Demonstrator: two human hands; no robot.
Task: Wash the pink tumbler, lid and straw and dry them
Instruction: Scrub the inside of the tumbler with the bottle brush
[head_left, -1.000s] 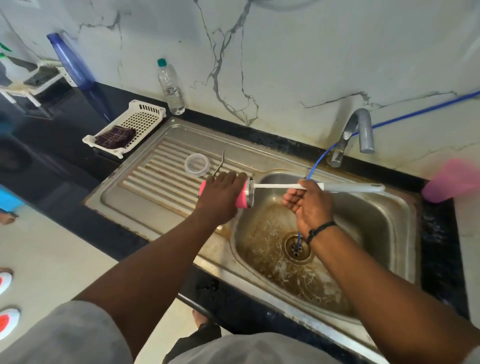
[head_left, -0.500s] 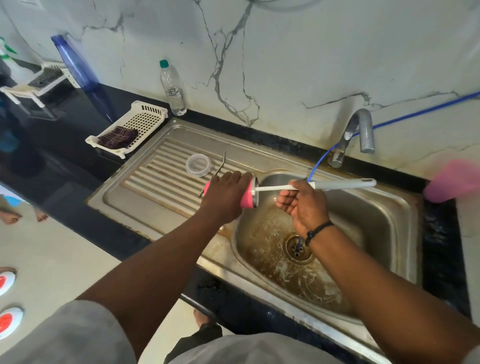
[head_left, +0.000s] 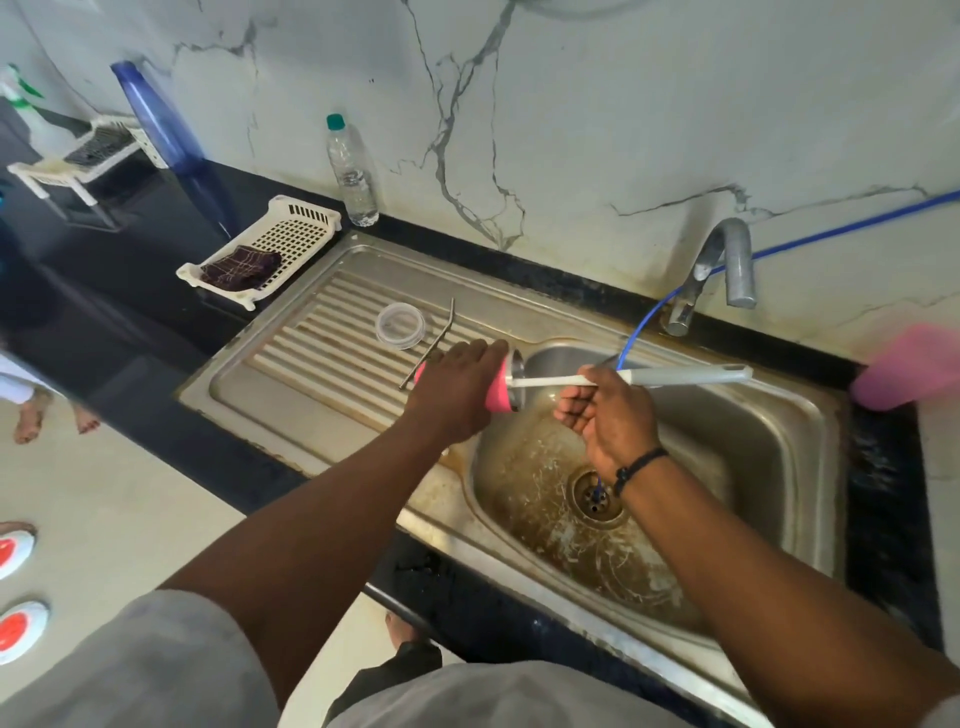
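The left hand (head_left: 457, 387) wraps its fingers round the smooth pink tumbler (head_left: 500, 385), held sideways over the steel sink's (head_left: 779, 467) left rim. The right hand (head_left: 605, 410) pinches a long white-and-grey brush handle (head_left: 675, 375) entering its mouth. The clear round lid (head_left: 400, 325) and thin metal straw (head_left: 434, 343) lie on the ribbed drainboard.

Lid (head_left: 400, 325) and straw (head_left: 434, 343) lie on the drainboard (head_left: 291, 358), left of the basin (head_left: 753, 441).
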